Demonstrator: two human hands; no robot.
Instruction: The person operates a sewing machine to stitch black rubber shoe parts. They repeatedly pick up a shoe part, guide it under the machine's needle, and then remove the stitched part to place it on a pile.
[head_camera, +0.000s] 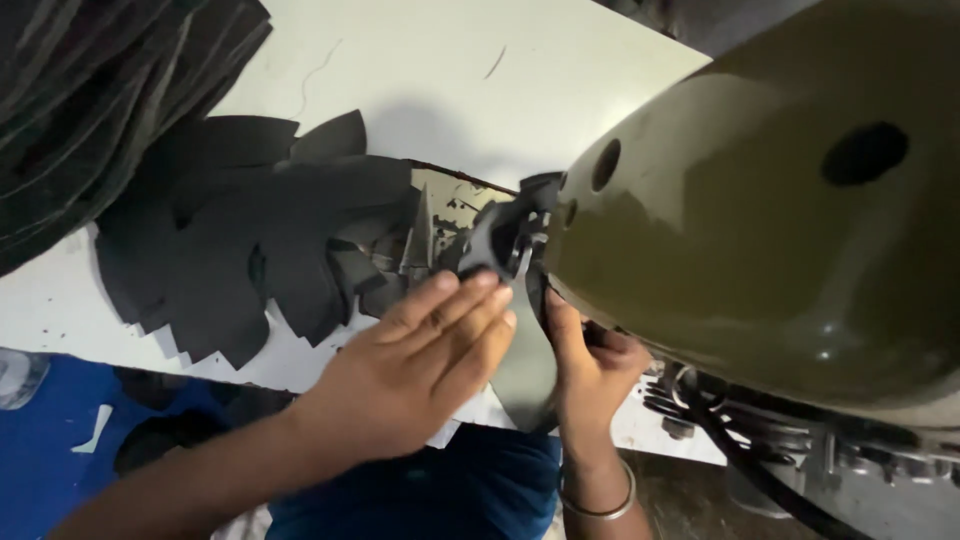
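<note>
Head view: I am watching the left hand (415, 375) lying flat, fingers together, on a dark curved leather piece (527, 375) on the white tabletop (450, 90). The right hand (590, 365) is pinching its far edge just beneath the olive-green machine head (760, 220), nearer.

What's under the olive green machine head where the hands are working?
A dark cut piece runs under the olive green machine head, pressed flat by the left hand and pinched by the right hand. The needle area is hidden by the head.
</note>
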